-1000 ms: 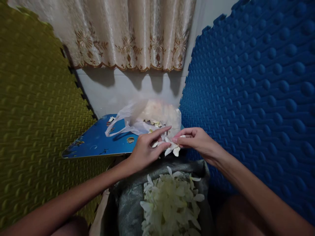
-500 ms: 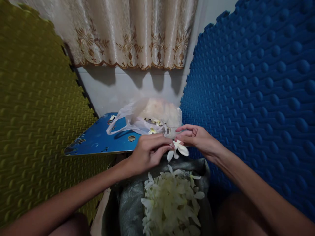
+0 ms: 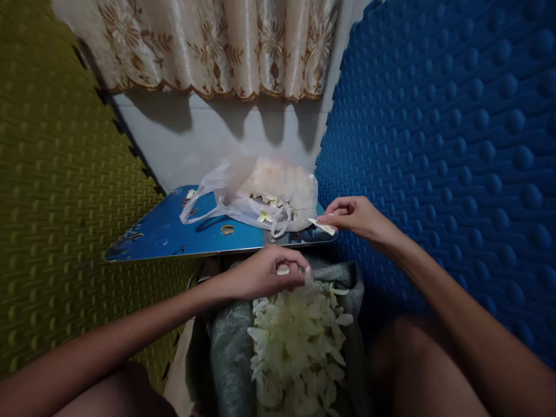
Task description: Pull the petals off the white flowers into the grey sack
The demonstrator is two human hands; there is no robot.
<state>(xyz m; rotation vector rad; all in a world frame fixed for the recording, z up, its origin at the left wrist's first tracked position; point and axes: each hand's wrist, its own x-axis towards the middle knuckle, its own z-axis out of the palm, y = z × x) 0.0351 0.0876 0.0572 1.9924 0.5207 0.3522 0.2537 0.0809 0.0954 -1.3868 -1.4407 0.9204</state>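
My left hand (image 3: pixel 271 271) is closed in a pinch over the back of the heap, with a white petal (image 3: pixel 308 277) at its fingertips and a bit of white in its curled fingers. White flower petals (image 3: pixel 299 341) are heaped in the open mouth of a grey-green sack (image 3: pixel 230 341). Higher and to the right, my right hand (image 3: pixel 358 219) pinches a white flower (image 3: pixel 324 226) by the table's right corner; its exact shape is partly hidden. A translucent plastic bag (image 3: pixel 243 208) with whole white flowers lies just left of that hand.
The bag rests on a low blue table (image 3: pixel 174 231) with a hole near its front edge. A loose white flower (image 3: pixel 190 194) lies at its far left. Yellow (image 3: pixel 65 202) and blue (image 3: pixel 434 145) textured foam mats stand on either side. A curtain (image 3: pixel 195 46) hangs behind.
My hands have moved apart. The left came down to the petal heap with a petal, while the right moved up and right with a flower. The view has tilted slightly downward.
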